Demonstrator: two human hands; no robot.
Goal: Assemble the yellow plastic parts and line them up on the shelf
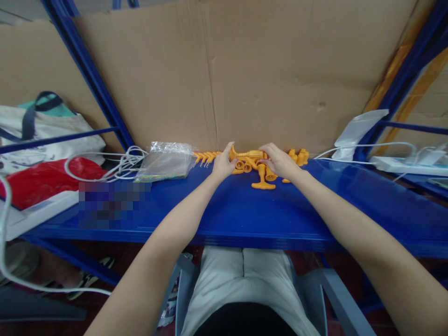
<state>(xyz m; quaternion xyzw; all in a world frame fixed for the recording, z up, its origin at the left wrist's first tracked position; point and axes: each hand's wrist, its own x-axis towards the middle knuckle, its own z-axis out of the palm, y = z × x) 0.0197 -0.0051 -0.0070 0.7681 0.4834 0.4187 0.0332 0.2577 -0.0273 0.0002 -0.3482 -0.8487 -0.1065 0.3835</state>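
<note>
A long yellow piece (247, 154) is seen near the middle of the frame, between the left hand (222, 164) and the right hand (280, 161). Its left end seems to be pinched by the left thumb and fingers, and its right end by the right ones, so each grip is narrow. Some fingertips are hidden.

Just below the piece, a pile (247, 167) of yellow parts is spread on the blue desk (252, 214). A T part (263, 185) is seen at its front. More yellow bits (301, 157) are found right of the right hand. A row of corkscrews (206, 157) with curly metal tips is seen just left of the left hand, beside some clear bags (168, 161).

The long piece could be dropped if it is pinched too softly, as it looks smooth. The pile could be bumped and the round parts made to roll, since the hands are held so close. A finger could be poked by a curly tip if the left hand is moved left without care.
</note>
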